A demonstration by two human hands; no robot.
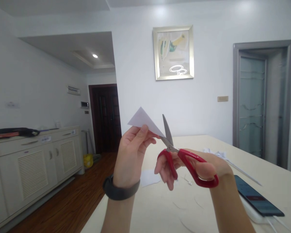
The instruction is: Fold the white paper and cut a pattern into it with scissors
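My left hand point(137, 140), with a dark band on its wrist, pinches a white folded paper triangle point(142, 118) along its lower edge. The triangle's tip points up and its right corner reaches the scissors. In my right hand point(184, 165) are red-handled scissors point(195, 168), fingers and thumb through the loops. Their blades are spread apart, one pointing up and the other lying at the paper's right corner. Whether that blade has cut into the paper I cannot tell. Both hands are raised above the cream table point(155, 213).
A white paper piece point(150, 178) and thin paper scraps point(188, 181) lie on the table below my hands. At the right is a phone point(257, 195) with a cable. Behind it are crumpled white paper point(215, 152) and a thin white stick point(244, 171). A cabinet point(36, 165) stands left.
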